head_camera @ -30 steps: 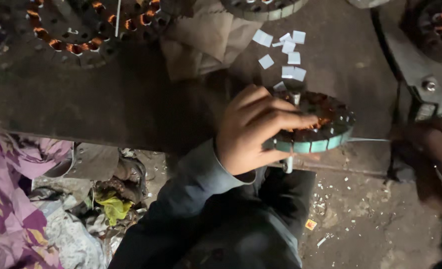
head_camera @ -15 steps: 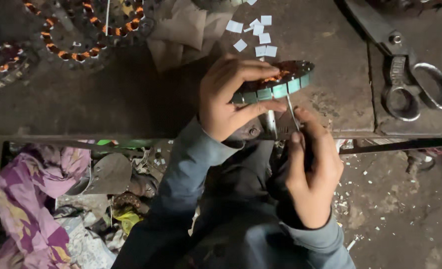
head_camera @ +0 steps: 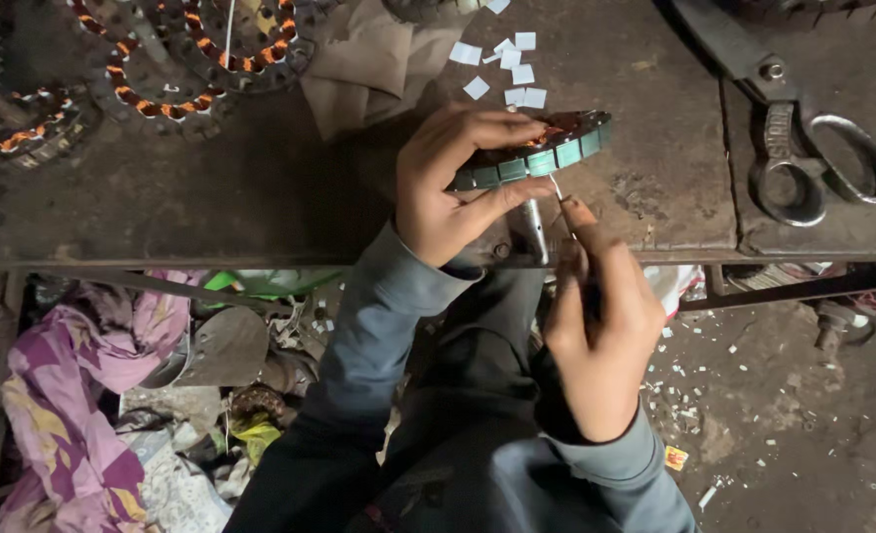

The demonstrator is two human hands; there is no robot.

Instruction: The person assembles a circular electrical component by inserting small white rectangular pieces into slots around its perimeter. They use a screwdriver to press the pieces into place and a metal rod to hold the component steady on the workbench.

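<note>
At frame centre, my left hand (head_camera: 453, 188) is gripping a green-rimmed stator (head_camera: 542, 156); my right hand (head_camera: 601, 326) is pinching a thin metal tool (head_camera: 538, 229) beneath it

One small wrapper, no signs or screens

A crumpled yellow-and-red wrapper (head_camera: 675, 458) lies on the dirt floor, near right, below the bench.
</note>
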